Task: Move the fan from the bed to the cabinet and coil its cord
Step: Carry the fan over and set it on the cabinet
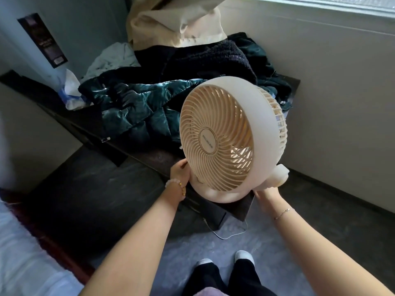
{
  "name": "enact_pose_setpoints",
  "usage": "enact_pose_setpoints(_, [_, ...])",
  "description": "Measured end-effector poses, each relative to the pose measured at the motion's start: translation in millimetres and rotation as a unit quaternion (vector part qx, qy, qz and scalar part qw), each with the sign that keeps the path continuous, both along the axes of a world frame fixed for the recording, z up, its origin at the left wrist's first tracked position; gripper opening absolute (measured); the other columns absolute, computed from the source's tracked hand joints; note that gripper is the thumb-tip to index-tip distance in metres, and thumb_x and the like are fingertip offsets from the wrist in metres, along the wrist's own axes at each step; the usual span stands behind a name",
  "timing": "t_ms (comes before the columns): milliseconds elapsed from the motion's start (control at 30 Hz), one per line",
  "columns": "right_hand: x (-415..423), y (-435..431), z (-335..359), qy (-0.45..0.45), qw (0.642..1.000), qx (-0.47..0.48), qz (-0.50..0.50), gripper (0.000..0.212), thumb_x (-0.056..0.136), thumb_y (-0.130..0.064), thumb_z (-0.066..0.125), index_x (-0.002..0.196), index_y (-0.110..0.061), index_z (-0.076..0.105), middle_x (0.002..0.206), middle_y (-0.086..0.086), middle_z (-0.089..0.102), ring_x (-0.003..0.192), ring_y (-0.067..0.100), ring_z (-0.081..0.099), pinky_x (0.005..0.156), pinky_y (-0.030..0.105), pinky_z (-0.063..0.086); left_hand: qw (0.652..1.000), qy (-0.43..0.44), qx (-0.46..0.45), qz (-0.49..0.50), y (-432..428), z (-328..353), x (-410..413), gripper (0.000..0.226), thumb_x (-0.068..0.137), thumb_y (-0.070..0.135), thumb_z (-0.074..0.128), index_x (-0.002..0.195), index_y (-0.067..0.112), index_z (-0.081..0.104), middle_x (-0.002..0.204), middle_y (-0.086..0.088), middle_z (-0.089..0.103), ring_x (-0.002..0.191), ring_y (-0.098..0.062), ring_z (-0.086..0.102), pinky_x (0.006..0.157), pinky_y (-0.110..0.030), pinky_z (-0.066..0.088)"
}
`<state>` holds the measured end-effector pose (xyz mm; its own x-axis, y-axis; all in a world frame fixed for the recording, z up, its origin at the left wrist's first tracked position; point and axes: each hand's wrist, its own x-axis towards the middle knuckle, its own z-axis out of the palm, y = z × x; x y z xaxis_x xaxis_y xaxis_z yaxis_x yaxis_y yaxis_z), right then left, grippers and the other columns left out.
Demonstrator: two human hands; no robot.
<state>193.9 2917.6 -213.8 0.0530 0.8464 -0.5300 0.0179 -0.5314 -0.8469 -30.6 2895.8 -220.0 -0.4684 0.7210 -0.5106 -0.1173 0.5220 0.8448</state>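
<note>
A round cream fan [230, 137] with a spiral grille stands on the near end of a low dark cabinet [149, 157], its face turned toward me. My left hand [180, 173] grips the fan's lower left rim. My right hand [266, 194] holds the base at the lower right, just under a side knob [280, 174]. The fan's thin white cord [226, 237] hangs down off the cabinet's front and loops over the grey floor. Where the cord joins the fan is hidden.
A dark green puffer jacket [132, 107], dark clothes [213, 58] and a beige cloth [177, 24] are piled on the cabinet behind the fan. A white wall [331, 92] runs along the right. The white bed edge [25, 263] lies at bottom left. My feet [224, 261] stand below.
</note>
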Motion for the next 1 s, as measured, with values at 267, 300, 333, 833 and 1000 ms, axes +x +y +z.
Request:
enact_pose_setpoints(267, [-10.8,-25.3,-7.6,0.077,0.991,-0.036,-0.108,0.018,0.086,-0.002,0.056,0.081,-0.019,0.059,0.113,0.016,0.063,0.106,0.024,0.060,0.095,0.039,0.048,0.997,-0.061,0.034,0.009,-9.9,5.7,-1.0,0.035,0.088,0.003,0.053,0.123,0.001,0.058,0.125,-0.017,0.062,0.117,-0.028,0.056,0.105,-0.044,0.043])
enact_pose_setpoints(300, [-12.0,-29.2,-10.2,0.106,0.987,-0.039,-0.117,0.018,0.085,-0.001,0.058,0.083,-0.018,0.060,0.111,0.011,0.064,0.100,0.019,0.060,0.091,0.037,0.049,0.997,-0.069,0.044,0.005,-13.1,6.8,-1.3,0.036,0.087,0.002,0.054,0.123,0.002,0.058,0.125,-0.016,0.062,0.118,-0.027,0.056,0.106,-0.044,0.042])
enact_pose_setpoints(333, [-13.1,-34.9,-11.8,0.126,0.984,-0.041,-0.118,0.017,0.084,-0.001,0.059,0.085,-0.018,0.061,0.106,0.007,0.065,0.096,0.016,0.060,0.087,0.034,0.050,0.996,-0.073,0.050,-0.003,-16.2,7.6,-1.0,0.038,0.086,0.001,0.054,0.125,0.003,0.057,0.126,-0.015,0.061,0.119,-0.026,0.055,0.106,-0.044,0.041])
enact_pose_setpoints(833, [-27.6,-53.1,-15.0,0.141,0.981,-0.012,-0.136,0.020,0.083,0.005,0.060,0.100,-0.005,0.065,0.092,0.004,0.069,0.083,0.014,0.066,0.071,0.027,0.058,0.996,-0.057,0.065,-0.017,-20.6,0.0,4.7,0.054,0.082,-0.006,0.058,0.134,0.007,0.048,0.133,-0.010,0.056,0.116,-0.017,0.053,0.101,-0.031,0.042])
enact_pose_setpoints(1000, [-23.7,-50.3,-17.5,0.132,0.984,-0.009,-0.122,0.020,0.083,0.002,0.061,0.102,-0.004,0.065,0.103,0.007,0.068,0.087,0.014,0.065,0.085,0.037,0.056,0.997,-0.028,0.069,-0.027,-21.2,3.6,7.6,0.052,0.083,-0.005,0.058,0.133,0.005,0.049,0.132,-0.012,0.057,0.118,-0.020,0.053,0.104,-0.033,0.041])
